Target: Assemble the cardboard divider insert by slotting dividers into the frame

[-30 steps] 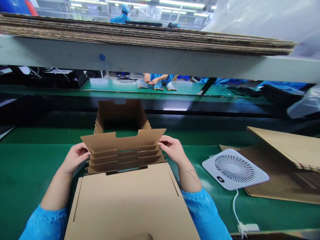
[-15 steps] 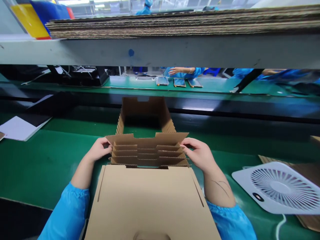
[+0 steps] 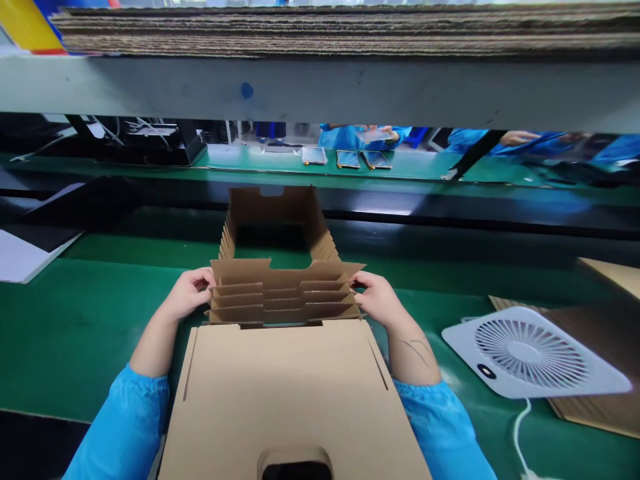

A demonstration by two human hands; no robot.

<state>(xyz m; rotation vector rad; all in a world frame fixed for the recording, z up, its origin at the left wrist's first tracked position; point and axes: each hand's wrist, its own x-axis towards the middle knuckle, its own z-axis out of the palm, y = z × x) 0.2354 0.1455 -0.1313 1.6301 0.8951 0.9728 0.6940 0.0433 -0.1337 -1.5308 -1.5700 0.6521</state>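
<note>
In the middle of the head view is a stack of nested brown cardboard boxes, with open walls standing on the far side. Toward me, a flat cardboard panel with slits near its side edges and a rounded cutout spreads out. Between the two parts rise several notched cardboard flaps, one behind another. My left hand is closed at the left end of these flaps, fingertips partly hidden. At their right end my right hand pinches the cardboard, with some fingers behind it.
A white fan with a cable lies at the right on flat cardboard. White sheets lie at the left. Overhead, a shelf carries stacked cardboard. Beyond, co-workers in blue sleeves sit near several small flat devices.
The view has shifted, so the boxes and hands appear slightly further left and higher. More of the panel's cutout shows. Both hands stay at the flap ends. A co-worker across now holds a pale flat item.
</note>
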